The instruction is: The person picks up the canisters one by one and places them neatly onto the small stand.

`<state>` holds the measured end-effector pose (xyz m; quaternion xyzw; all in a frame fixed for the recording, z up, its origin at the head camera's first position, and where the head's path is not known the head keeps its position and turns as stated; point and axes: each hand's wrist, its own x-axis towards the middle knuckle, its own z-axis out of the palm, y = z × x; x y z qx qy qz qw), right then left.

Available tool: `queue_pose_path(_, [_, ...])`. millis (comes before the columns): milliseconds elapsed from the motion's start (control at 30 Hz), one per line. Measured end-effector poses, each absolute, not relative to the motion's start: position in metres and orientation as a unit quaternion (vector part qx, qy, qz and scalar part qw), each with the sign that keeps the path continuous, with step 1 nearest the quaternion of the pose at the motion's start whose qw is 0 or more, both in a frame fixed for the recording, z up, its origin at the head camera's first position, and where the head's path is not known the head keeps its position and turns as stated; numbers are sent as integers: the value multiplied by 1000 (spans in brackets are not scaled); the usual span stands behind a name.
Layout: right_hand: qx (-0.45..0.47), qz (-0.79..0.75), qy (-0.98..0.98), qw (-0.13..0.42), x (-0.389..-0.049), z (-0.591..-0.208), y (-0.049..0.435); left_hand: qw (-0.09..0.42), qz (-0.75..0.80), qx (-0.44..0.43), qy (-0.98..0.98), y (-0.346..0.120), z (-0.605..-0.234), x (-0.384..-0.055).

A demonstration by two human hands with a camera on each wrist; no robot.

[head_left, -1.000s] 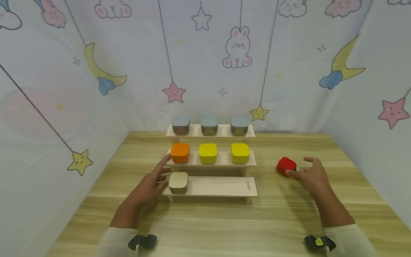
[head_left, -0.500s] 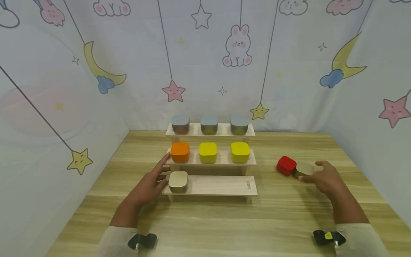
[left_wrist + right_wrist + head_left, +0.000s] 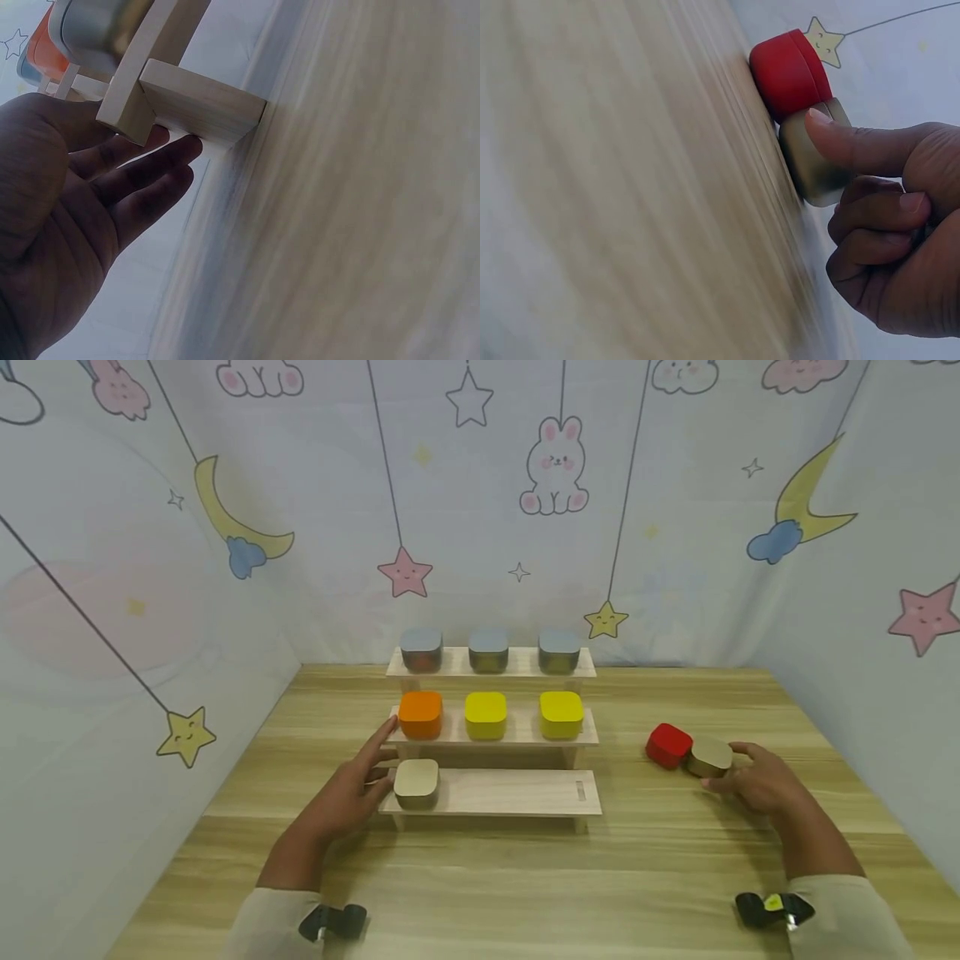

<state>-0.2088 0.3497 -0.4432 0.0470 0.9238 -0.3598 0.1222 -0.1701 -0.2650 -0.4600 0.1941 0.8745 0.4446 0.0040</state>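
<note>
In the head view my right hand (image 3: 761,781) pinches a small gold, rounded-square tin (image 3: 708,758) on the table between thumb and forefinger. A red tin (image 3: 668,746) stands against its left side. The right wrist view shows the thumb (image 3: 870,146) across the gold tin (image 3: 808,165), the other fingers curled behind. My left hand (image 3: 348,789) lies at the left ends of the wooden shelves, its forefinger tip by the orange tin (image 3: 421,716). Seen from the left wrist, its spread fingers (image 3: 146,172) reach beside a shelf leg (image 3: 202,101).
Another gold tin (image 3: 417,783) stands on the left of the front shelf (image 3: 502,793). Two yellow tins (image 3: 486,716) share the middle shelf (image 3: 520,737) with the orange one. Three silvery tins (image 3: 489,652) line the back shelf (image 3: 520,670). A printed cloth (image 3: 480,527) hangs behind.
My right hand has moved right, away from the red tin's edge, and its forefinger has come down to the gold tin's right side. The left hand stays put.
</note>
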Motion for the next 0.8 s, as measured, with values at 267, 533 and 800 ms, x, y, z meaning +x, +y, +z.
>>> queue_pose_path(267, [29,-383,917,111,-211,-451,349,1,440,196,876,-264,-458,-169])
queue_pose_path(533, [37,-362,927,97,-211,-455,348,8,443,195,875,-264,-458,-169])
queue_pose_path(800, [46,-364,925,99,-212,-456,346,14,446,185,876,-264,-459,-170])
